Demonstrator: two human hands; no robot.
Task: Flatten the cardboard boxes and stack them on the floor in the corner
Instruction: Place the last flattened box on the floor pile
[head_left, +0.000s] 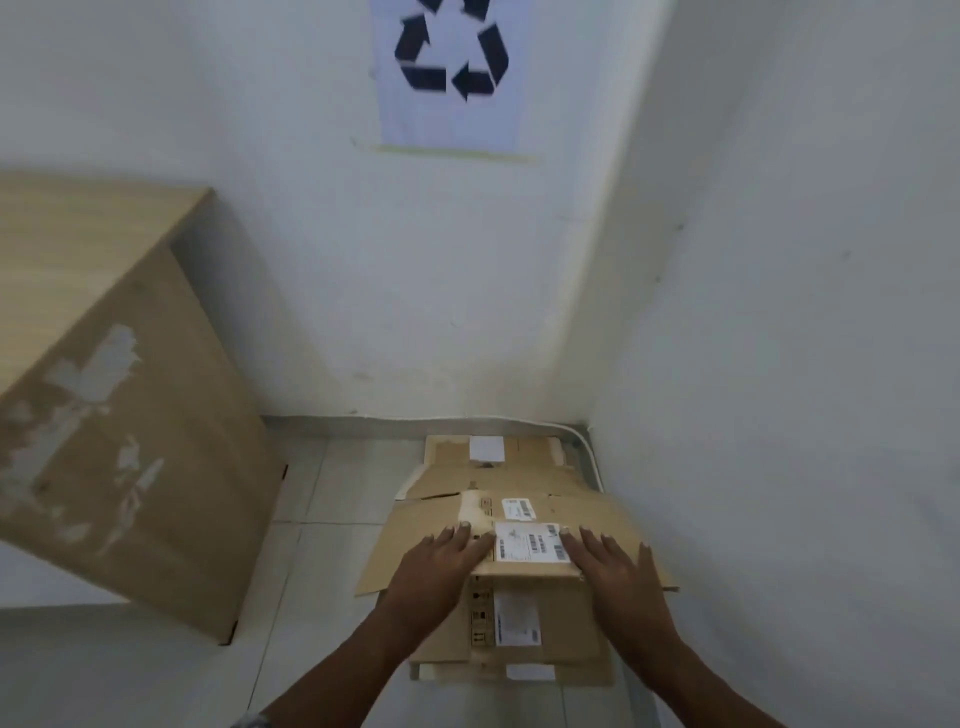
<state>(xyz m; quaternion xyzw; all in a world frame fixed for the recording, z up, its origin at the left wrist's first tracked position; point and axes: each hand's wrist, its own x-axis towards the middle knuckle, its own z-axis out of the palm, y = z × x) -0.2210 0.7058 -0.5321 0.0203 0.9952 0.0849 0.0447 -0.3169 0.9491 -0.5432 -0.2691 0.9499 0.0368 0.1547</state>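
- 2 hands, left hand (441, 569) and right hand (613, 571), lie open, palms flat on the top flattened box (592, 519), straddling its shipping label (530, 542).
- Stack (519, 462) sits in the floor (322, 561) corner; long axis runs away from the person; both hands equally near.

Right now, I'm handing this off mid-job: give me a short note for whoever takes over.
Left hand: open, palm flat on the top flattened box.
Right hand: open, palm flat on the same sheet, right of its shipping label.
Stack: several flattened boxes on the tiled floor in the corner, under the recycling sign.
Done: the boxes in view are flat and piled.
Left: the sheets lie a little askew, so square up the pile. No unflattened box is in view; check outside the frame.
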